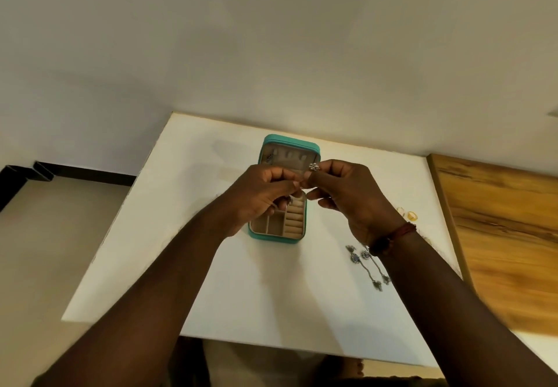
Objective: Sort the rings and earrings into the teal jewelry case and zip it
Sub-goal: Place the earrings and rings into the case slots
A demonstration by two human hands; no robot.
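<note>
The teal jewelry case point(273, 237) lies open in the middle of the white table point(151, 235), its lid standing at the back. Its beige inside shows ring rolls and small compartments. Both hands hover above the case, fingertips meeting. My right hand point(350, 196) pinches a small silver flower-shaped earring point(314, 167) between thumb and forefinger. My left hand point(262, 196) has its fingers curled against the right hand's fingertips; what it pinches is too small to tell. Silver dangling earrings point(370, 266) lie to the right of the case, partly under my right wrist. Two gold rings point(407, 214) lie further right.
A wooden surface point(498, 235) adjoins the table's right edge. A pale wall rises behind the table. The floor shows to the left, with a dark skirting strip point(60, 173).
</note>
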